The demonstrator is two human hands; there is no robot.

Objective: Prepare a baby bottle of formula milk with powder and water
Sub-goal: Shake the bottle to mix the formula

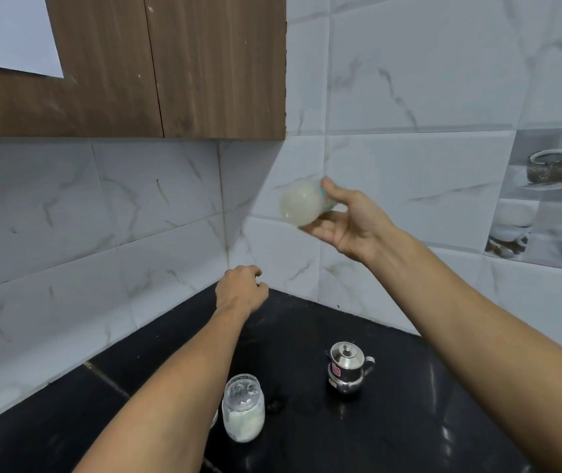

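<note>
My right hand (pixel 351 221) is raised in front of the tiled wall and grips the baby bottle (pixel 301 204), which lies tilted on its side with its milky base towards me and is blurred. A bit of teal shows near my thumb. My left hand (pixel 240 291) hovers lower, over the back corner of the black counter, with its fingers loosely curled and nothing in them. A clear jar of white powder (pixel 243 407) stands on the counter beside my left forearm. A small steel kettle (pixel 348 368) with a lid stands to its right.
The black counter (pixel 392 421) meets white marble-look wall tiles in a corner. A brown wooden wall cabinet (pixel 170 63) hangs above at the left. Picture tiles with cups (pixel 549 199) are on the right wall.
</note>
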